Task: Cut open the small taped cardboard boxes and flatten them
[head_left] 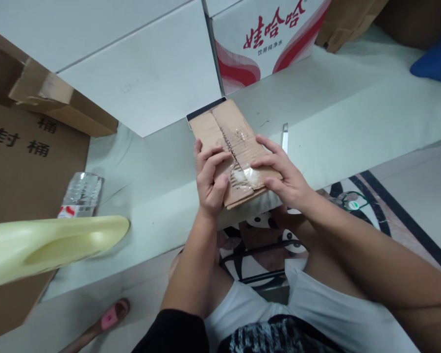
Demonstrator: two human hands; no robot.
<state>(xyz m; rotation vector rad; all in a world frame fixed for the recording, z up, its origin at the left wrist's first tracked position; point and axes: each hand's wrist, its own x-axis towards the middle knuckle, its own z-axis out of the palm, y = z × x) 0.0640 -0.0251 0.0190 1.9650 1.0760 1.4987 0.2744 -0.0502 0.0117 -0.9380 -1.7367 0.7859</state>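
Observation:
A small flat cardboard box (238, 130), taped along its middle seam, is held at the near edge of the bench in front of me. My left hand (211, 179) grips its left side, fingers curled over the top. My right hand (284, 171) grips its right side, with fingertips on the upper face and the thumb near the front corner. Torn or wrinkled clear tape shows along the seam by my fingers. Beyond the box's far end a dark flat edge (206, 109) sticks out; its kind is unclear. A metal-bladed tool (285, 138), perhaps a cutter, lies just past my right hand, partly hidden.
Behind stand a large white box (150, 73) and a white-and-red water carton (264, 44). Brown cartons (22, 171), a clear plastic bottle (83, 193) and a pale yellow curved object (59, 245) are at left. A blue object (435, 61) sits far right; a pink slipper (113, 316) is below.

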